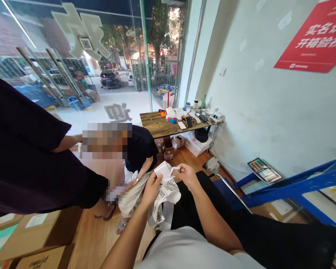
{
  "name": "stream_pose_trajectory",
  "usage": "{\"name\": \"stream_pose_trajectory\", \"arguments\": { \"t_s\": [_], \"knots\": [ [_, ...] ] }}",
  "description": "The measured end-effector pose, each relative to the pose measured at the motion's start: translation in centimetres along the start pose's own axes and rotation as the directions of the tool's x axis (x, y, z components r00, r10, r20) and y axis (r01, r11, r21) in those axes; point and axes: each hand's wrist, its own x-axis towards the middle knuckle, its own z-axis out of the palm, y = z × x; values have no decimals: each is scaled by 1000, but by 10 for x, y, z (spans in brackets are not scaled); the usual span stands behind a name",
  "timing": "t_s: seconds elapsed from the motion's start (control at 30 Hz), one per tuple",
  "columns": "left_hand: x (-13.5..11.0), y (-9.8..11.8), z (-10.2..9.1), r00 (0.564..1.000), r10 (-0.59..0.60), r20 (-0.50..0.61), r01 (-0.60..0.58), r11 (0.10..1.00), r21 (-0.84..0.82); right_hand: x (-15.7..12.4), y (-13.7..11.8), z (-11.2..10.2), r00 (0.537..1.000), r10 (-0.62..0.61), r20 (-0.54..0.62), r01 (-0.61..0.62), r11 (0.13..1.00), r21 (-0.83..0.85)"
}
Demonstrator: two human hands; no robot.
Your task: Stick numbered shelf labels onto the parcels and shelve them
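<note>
A long white strip of printed number labels [168, 190] hangs in folds over my lap, with figures such as 3025 and 3005 on it. My left hand [153, 186] is closed on the strip near its upper end, thumb on top. Between the thumb and fingers of my right hand [188, 176] is pinched the end of a label [176, 170] reading 024. The two hands are a short way apart, above my black-clad legs. Whether that label is still joined to the strip I cannot tell.
Ahead, a seated person [140, 147] and a standing person [30, 149] are close on the left. A wooden table [154, 127] carries phones and tape. Cardboard boxes [39, 231] lie lower left. At right are a scale display [264, 170] and a blue frame [291, 196].
</note>
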Motion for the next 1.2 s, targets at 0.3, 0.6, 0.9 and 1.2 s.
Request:
{"name": "stream_pose_trajectory", "arguments": {
  "t_s": [0.3, 0.6, 0.9, 1.2],
  "knots": [
    [136, 21, 8, 1000, 0, 25, -1, 998, 62, 147, -20, -4, 996, -86, -24, 85, 995, -45],
    [344, 10, 62, 1000, -8, 26, 10, 999, -54, 362, -28, -97, 999, -44, 15, 44, 999, 17],
    [621, -14, 152, 979, -18, -202, 0, 996, -88, 627, -37, -231, 991, -63, 119, 90, 969, -231],
    [757, -50, 182, 847, 202, -491, 89, 858, 505, 768, 13, -296, 939, -5, 345, 166, 884, -437]
  ]
}}
